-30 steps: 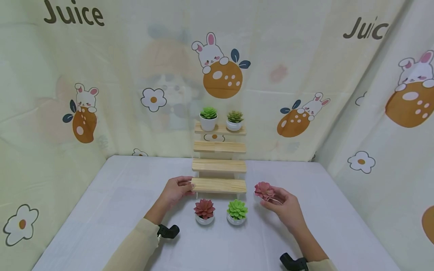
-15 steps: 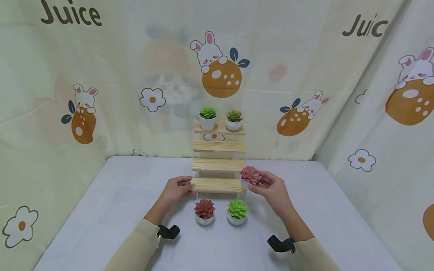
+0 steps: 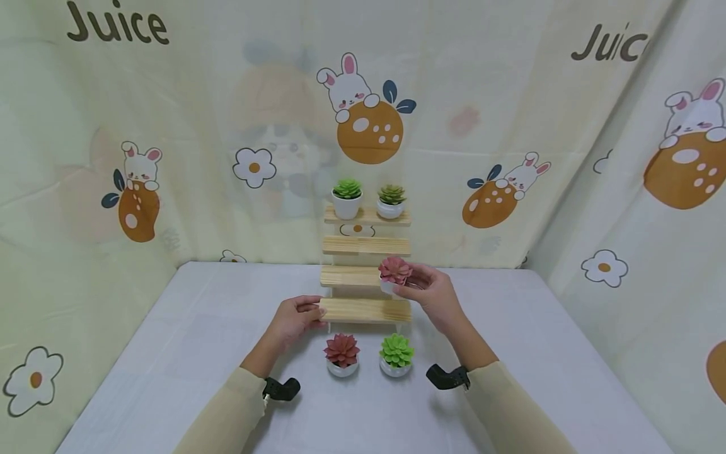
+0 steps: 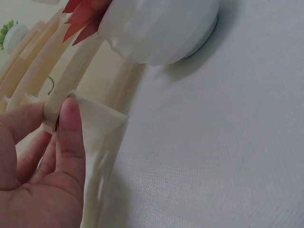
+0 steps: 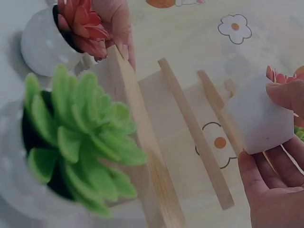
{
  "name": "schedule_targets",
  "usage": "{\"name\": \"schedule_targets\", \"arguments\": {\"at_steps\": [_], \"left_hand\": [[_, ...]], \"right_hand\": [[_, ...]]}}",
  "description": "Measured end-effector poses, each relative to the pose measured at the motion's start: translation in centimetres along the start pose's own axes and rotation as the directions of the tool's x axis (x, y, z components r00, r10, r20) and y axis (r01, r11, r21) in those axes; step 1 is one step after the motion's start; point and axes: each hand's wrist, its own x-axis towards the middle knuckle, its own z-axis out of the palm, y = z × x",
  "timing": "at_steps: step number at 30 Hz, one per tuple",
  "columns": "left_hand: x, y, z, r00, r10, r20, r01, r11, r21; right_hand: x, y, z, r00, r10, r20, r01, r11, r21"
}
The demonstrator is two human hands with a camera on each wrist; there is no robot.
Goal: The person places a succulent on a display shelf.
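Head view: at the centre of the frame the right hand (image 3: 433, 296) pinches a small white pot with a pink plant (image 3: 394, 272) at the right end of the second step of a wooden stand (image 3: 365, 246). Whether the pot already rests on the board cannot be told. The left hand (image 3: 295, 315) grips the left end of the lowest step, fingers curled round the wood. Below the stand, a red plant (image 3: 342, 354) and a green plant (image 3: 396, 355) sit on the table (image 3: 170, 353); two more potted plants (image 3: 367, 198) stand on the top step.

Left wrist view: in the lower left the thumb and fingers (image 4: 71, 128) clamp the board's end. The red plant's white pot (image 4: 161, 28), at the top of the frame, stands just beside the stand. If that grip loosens, the light stand could shift or tip, and the top pots may topple.

Right wrist view: at the right edge the fingers (image 5: 285, 95) are wrapped round the white pot (image 5: 256, 121), close to a narrow step. The step looks barely wider than the pot, so letting go off-centre could drop it onto the plants below.
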Motion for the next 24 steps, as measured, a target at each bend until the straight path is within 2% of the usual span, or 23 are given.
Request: {"name": "schedule_targets", "arguments": {"at_steps": [10,17,24], "left_hand": [[-0.1,0.2,0.0,1.000,-0.003,0.005,0.003,1.000,-0.010],[-0.2,0.2,-0.1,1.000,-0.009,0.013,0.009,1.000,-0.004],[-0.1,0.1,-0.1,1.000,-0.017,0.012,0.017,1.000,-0.007]], "right_hand": [[2.8,-1.4,2.1,0.999,-0.021,0.044,0.022,1.000,-0.013],[5.2,-2.4,3.4,0.997,-0.041,0.071,0.040,0.999,0.014],[7.2,-3.5,4.5,0.993,-0.084,0.078,0.086,0.996,-0.032]]}}
